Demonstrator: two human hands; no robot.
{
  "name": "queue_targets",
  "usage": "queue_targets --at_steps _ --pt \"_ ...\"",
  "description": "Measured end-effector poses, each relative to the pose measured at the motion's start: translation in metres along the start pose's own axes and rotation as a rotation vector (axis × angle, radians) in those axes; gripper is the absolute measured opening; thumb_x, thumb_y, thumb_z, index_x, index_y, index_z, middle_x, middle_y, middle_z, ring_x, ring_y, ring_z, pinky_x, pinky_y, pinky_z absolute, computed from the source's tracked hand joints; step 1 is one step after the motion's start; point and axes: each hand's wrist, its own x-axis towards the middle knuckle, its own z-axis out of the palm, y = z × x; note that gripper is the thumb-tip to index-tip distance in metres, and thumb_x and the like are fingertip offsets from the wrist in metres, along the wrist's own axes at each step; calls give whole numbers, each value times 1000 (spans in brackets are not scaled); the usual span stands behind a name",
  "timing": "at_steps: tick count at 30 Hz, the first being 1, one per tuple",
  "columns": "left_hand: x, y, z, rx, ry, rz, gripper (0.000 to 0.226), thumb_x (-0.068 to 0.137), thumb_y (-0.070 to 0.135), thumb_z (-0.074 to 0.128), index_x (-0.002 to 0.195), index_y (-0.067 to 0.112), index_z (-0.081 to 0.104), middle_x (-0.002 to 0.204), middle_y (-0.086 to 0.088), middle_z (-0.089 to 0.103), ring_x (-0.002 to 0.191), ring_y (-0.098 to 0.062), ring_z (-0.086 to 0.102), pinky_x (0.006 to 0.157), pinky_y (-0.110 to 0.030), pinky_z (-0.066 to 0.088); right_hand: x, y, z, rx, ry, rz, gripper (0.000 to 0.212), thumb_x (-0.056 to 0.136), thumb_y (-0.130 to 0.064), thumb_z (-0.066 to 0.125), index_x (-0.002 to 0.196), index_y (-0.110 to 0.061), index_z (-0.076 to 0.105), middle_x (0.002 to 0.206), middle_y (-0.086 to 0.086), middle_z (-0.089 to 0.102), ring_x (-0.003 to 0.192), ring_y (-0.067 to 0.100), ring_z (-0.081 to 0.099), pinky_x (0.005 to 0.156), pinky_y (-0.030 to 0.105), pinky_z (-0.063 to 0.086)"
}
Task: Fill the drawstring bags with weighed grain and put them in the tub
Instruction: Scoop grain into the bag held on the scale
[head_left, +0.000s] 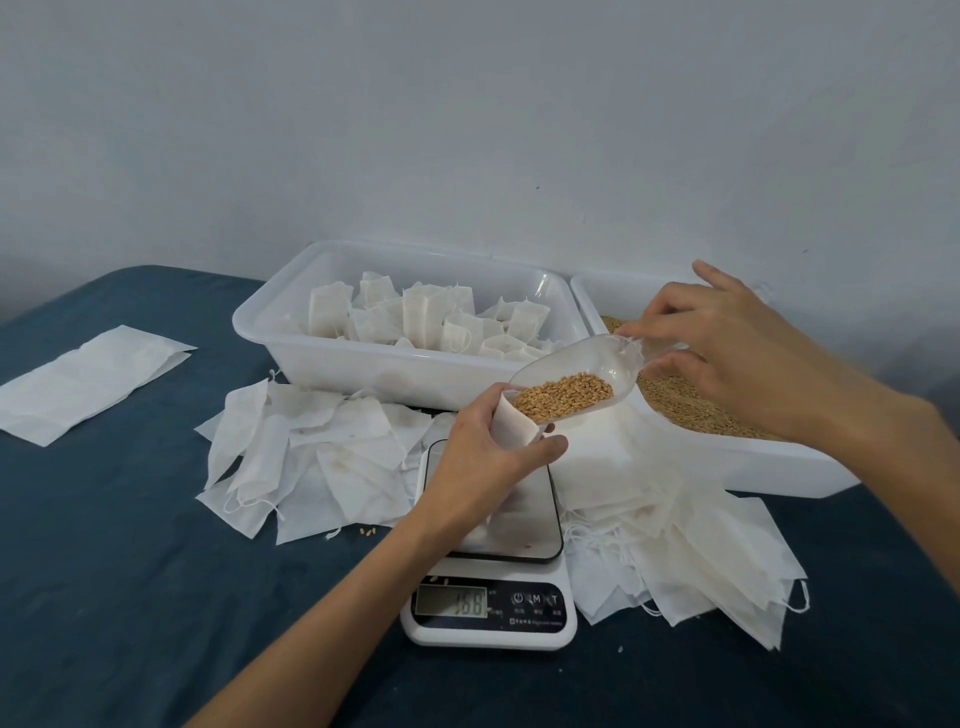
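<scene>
Thin white fabric drawstring bag (514, 425) sits upright on the scale (491, 545), left hand (488, 467) wrapped round it just below the mouth. Right hand (727, 348) pinches the handle of a clear plastic scoop (576, 379), lip at the mouth, grain (561, 397) inside. Bag looks limp and light; likely to slump, so hold near the rim. Tub (332, 358) of filled bags behind.

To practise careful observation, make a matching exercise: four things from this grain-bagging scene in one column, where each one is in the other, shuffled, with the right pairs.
Things:
1. clear scoop
2. open bag
3. filled bags
4. scale

Places:
A. in the left tub
B. held in the left hand
C. on the blue cloth, under the hands
D. held in the right hand

Pairs: 1-D, 2-B, 3-A, 4-C
</scene>
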Motion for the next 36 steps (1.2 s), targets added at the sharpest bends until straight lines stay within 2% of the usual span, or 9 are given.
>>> queue_targets --at_steps 5,8,10,12,15,17,22,31,36 --pt "0 -3 -1 11 12 11 40 73 33 85 110 32 68 106 8 78 103 -9 73 88 -25 53 -1 -5 -2 -39 9 -6 39 92 -11 71 131 -17 68 112 5 64 106 25 64 127 39 6" --pt "2 -6 0 28 34 9 44 70 37 85 111 34 68 115 1 76 112 -18 70 102 -42 54 0 -7 -3 -46 -6 -8 39 93 -12 70 132 -18 67 112 4 63 105 23 64 127 38 5" --pt "2 -6 0 30 24 18 44 71 37 84 111 34 68 113 3 76 112 -19 70 104 -46 54 0 -6 -3 -32 -18 7 40 94 -12 69 133 -19 66 114 4 63 106 22 63 127 38 5" --pt "2 -5 0 28 19 14 42 72 36 84 110 34 68 109 6 77 109 -15 71 100 -40 56 -1 -5 -2 -10 -29 22 40 94 -12 69 133 -19 65 115 4 62 107 22 63 127 38 5" --pt "0 -3 1 -5 18 7 42 72 31 84 110 29 68 104 6 79 98 -7 74 83 -18 54 1 -3 1 49 -42 45 40 93 -11 70 132 -18 65 112 3 62 107 23 63 127 39 7" --pt "0 -1 1 -29 16 3 42 72 26 84 111 25 68 102 5 80 95 -5 75 78 -12 51 1 -1 3 90 -47 63 40 93 -11 70 132 -19 66 111 2 61 108 23 62 127 38 6" --pt "-1 -1 0 -50 5 6 41 75 23 84 113 23 68 104 5 79 98 -5 75 79 -12 52 2 0 3 92 -33 51 39 92 -12 71 130 -20 67 110 1 62 107 21 61 127 36 6" --pt "0 -1 -1 -56 6 4 39 80 17 84 113 27 68 104 8 80 100 -6 75 80 -12 52 1 1 0 24 -3 -1 39 92 -12 71 131 -19 67 110 2 62 105 22 63 127 41 8" --pt "-1 0 -1 -56 4 1 42 77 23 84 115 23 67 104 8 79 100 -6 75 79 -11 51 1 -2 -1 3 12 -6 40 92 -9 70 130 -18 68 109 3 62 104 23 62 127 41 8"
